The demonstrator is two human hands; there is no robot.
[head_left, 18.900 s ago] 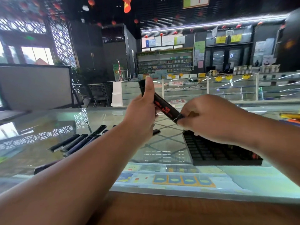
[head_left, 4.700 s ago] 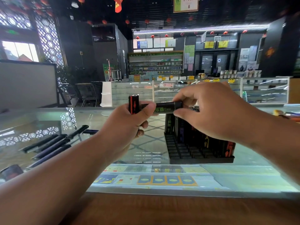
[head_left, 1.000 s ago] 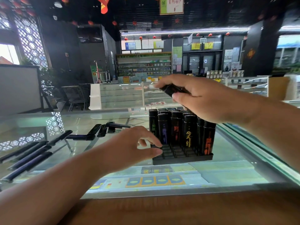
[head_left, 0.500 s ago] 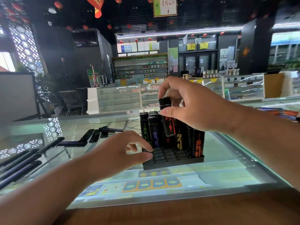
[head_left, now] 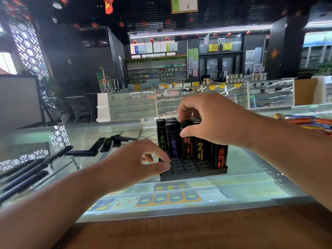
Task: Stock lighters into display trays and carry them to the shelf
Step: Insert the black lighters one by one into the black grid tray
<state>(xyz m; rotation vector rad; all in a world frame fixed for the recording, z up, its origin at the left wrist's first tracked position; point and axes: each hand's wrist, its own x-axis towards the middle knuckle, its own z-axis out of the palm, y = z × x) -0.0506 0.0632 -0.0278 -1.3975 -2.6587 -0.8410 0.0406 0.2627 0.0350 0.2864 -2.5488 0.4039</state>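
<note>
A black slotted display tray point(head_left: 193, 174) stands on the glass counter, its back rows filled with upright black lighters point(head_left: 200, 150) printed in coloured characters. My right hand point(head_left: 210, 121) is over the tray and pinches the top of one black lighter with red print point(head_left: 186, 142), which stands in a front slot. My left hand point(head_left: 138, 160) holds the tray's left front corner between thumb and fingers. The front rows of slots stand bare.
Several loose black lighters point(head_left: 100, 147) lie on the glass counter point(head_left: 251, 177) to the left, more at the far left edge point(head_left: 23, 174). Coloured lighters point(head_left: 309, 122) lie at the far right. A wooden edge point(head_left: 179, 230) runs along the near side.
My right hand has lowered the red-print lighter from above the rows down into a front slot. My left hand has stayed at the tray's corner.
</note>
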